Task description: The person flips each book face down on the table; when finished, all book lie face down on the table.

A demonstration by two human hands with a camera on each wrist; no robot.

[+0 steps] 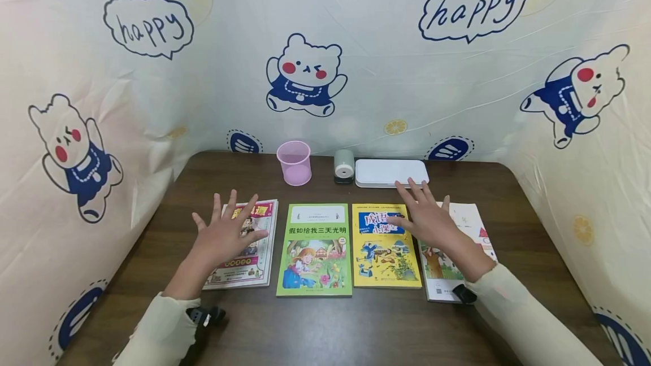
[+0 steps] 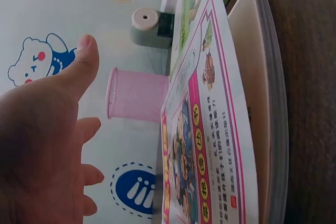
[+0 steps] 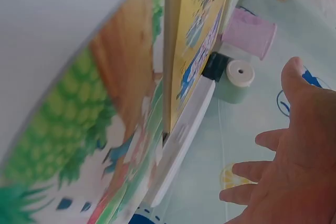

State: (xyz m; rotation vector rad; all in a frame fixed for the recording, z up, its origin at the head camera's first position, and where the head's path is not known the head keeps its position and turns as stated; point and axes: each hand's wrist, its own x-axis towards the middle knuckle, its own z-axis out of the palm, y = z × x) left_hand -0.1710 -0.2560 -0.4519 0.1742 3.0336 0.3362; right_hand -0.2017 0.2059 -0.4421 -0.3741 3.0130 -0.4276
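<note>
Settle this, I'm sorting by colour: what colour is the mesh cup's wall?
Pink; the mesh cup shows best in the head view.

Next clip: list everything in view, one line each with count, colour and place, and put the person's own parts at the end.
books: 4, pink-white, green, yellow, white; in a row on the near half of the table
pen cup: 1, pink mesh; back of table, left of centre
sharpener: 1, pale green; right of the cup
flat case: 1, white; back, right of the sharpener
table: 1, dark brown wood
backdrop: 1, white with bear print; around the table
left hand: fingers spread, over the pink-white book
right hand: fingers spread, over the yellow and white books
</note>
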